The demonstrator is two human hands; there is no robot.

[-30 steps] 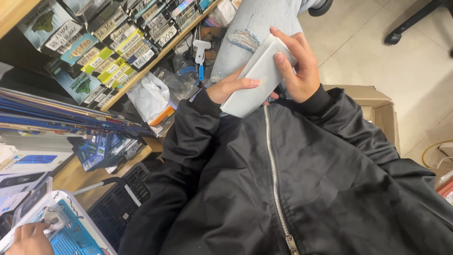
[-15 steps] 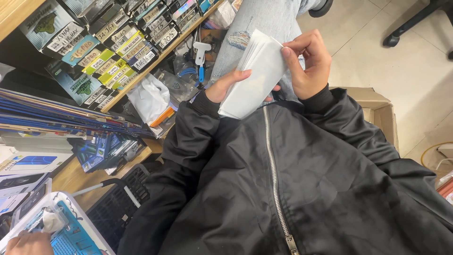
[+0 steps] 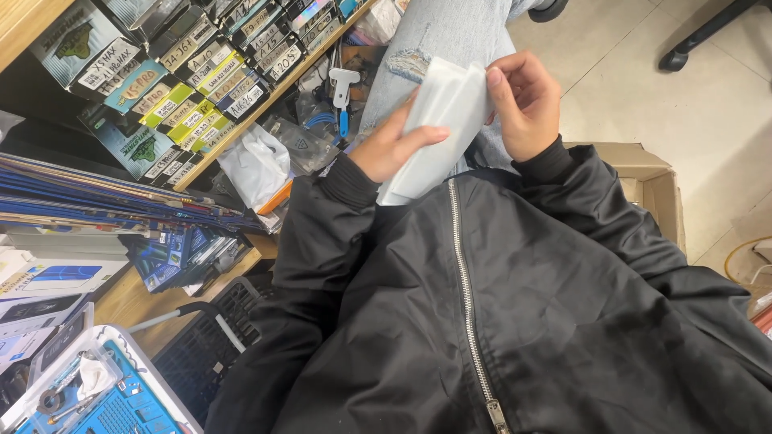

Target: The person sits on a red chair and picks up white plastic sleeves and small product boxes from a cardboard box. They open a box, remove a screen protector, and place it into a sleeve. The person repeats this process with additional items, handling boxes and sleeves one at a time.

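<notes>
Held item: a flat, white, oblong plastic-wrapped packet sits between your two hands, above your lap, far from the camera, in front of the black zip jacket.
Left hand: your left hand lies along the packet's left long edge, thumb across its face and fingers behind; it grasps the packet.
Right hand: your right hand pinches the packet's far right corner between thumb and fingertips; it also grips the packet.
Progress: the packet looks sealed and whole; judging by the pinch at its corner, you are at the opening step, with nothing yet taken out.
Remaining: opening the wrapper and removing what is inside appear still to be done; the contents cannot be made out.
Shelf stock, far left: a slanted row of slim boxes stands on the wooden shelf edge, each with a white rectangular label; yellow-green, teal and dark faces alternate.
Below the shelf: a crumpled white plastic bag and a white-and-blue scraper tool.
Left: stacked thin blue sheets and dark flat packets.
Near left: a blue work mat in a white tray.
Right: an open brown cardboard box on the floor.
</notes>
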